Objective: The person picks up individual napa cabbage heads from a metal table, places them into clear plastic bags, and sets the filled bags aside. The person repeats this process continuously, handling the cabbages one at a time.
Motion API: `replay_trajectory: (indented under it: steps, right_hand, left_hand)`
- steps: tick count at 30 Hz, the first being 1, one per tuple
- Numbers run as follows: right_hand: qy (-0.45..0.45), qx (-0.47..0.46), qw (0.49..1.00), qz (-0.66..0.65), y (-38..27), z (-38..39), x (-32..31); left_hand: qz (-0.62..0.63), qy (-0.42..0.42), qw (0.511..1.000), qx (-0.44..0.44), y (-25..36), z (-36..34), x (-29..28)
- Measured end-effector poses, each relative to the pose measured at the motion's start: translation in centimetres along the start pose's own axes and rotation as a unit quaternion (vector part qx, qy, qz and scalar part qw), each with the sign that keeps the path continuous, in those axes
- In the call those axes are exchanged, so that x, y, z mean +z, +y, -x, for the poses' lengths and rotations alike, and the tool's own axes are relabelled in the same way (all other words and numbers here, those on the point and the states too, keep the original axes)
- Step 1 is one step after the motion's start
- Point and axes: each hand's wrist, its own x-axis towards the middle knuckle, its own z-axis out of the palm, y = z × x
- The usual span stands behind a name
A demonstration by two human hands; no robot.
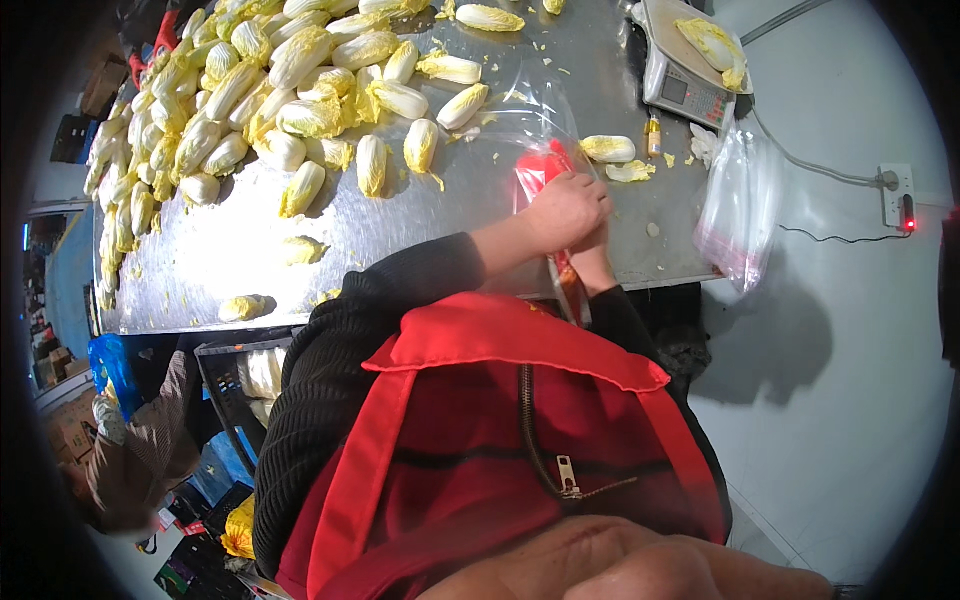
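My left hand (566, 212) reaches across from the left, its fingers closed over a shiny red item (540, 168), perhaps a rubber glove or plastic. Just below and to the right, my right hand (594, 262) is closed on the same bunched red material, which hangs down toward my apron. A clear plastic bag (545, 105) spreads on the metal table beyond the hands, close to the red item. The left hand partly hides the right fingers. Right of the hands lie a small napa cabbage (608, 149) and a loose yellow leaf (630, 172).
A large heap of napa cabbages (300, 60) covers the metal table's (400, 270) left side. A scale (685, 90) with cabbage leaves on it stands far right. Clear bags (742, 205) hang over the right edge, beside a small bottle (654, 136). Another person (150, 440) is at lower left.
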Motion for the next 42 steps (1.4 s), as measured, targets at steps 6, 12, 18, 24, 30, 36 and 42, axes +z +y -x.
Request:
replay_trajectory:
  steps: [6,12,18,24,30,36,42]
  right_hand:
    - [0.038,-0.031,0.998,-0.031,-5.4,-1.7,-0.5]
    - [0.057,0.095,0.938,-0.329,-3.2,-2.8,-0.4]
    - [-0.006,0.172,0.785,-0.595,-1.8,-3.6,-0.2]
    - [0.042,0.133,0.743,-0.654,-5.2,-7.0,-1.7]
    - [0.03,0.111,0.707,-0.698,-6.8,-6.8,-2.1]
    - [0.021,0.106,0.738,-0.666,-6.5,-9.7,-1.6]
    - [0.107,0.068,0.797,-0.59,-9.9,-8.9,-4.4]
  left_hand:
    - [0.083,0.054,0.994,-0.051,-1.8,4.3,-0.6]
    - [0.219,0.228,0.89,-0.327,-3.4,9.9,-2.6]
    - [0.472,0.223,0.743,-0.418,-6.2,4.9,-0.1]
    - [0.418,0.123,0.858,-0.273,-4.0,5.3,2.1]
    - [0.429,0.167,0.776,-0.431,-6.9,4.0,-5.0]
    - [0.518,0.15,0.794,-0.281,-3.7,4.6,-1.4]
    - [0.577,0.061,0.725,-0.372,-3.7,6.6,-3.4]
